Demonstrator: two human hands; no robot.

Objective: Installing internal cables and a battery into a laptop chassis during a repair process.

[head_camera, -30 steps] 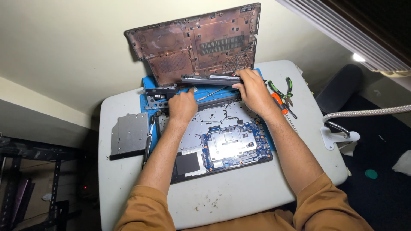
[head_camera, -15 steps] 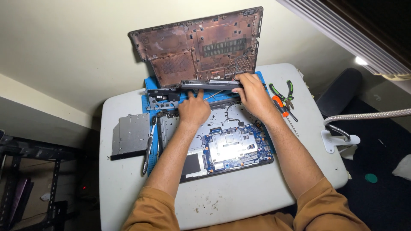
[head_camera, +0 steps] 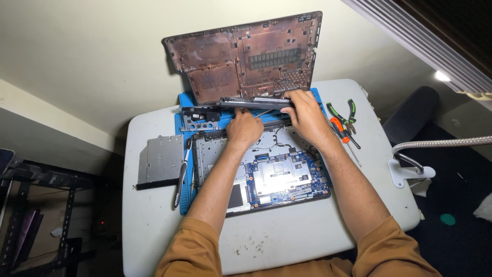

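Observation:
An opened laptop (head_camera: 279, 177) lies on a blue mat (head_camera: 183, 118), its blue circuit board exposed. My left hand (head_camera: 244, 129) rests at the laptop's rear edge, fingers curled near the long dark battery bar (head_camera: 253, 102). My right hand (head_camera: 300, 115) grips the right end of that bar. The laptop's bottom cover (head_camera: 246, 56) leans upright against the wall behind. Whether my left hand pinches anything is hidden.
A grey optical drive (head_camera: 160, 161) lies left on the white table (head_camera: 287, 241). A black-handled screwdriver (head_camera: 180, 177) sits beside it. Green-handled pliers (head_camera: 342, 114) and an orange screwdriver (head_camera: 342, 132) lie right. A lamp clamp (head_camera: 410, 169) grips the table's right edge.
My left hand slid right along the laptop's rear edge toward the middle. My right hand stayed on the battery bar's right end. The view shifted slightly.

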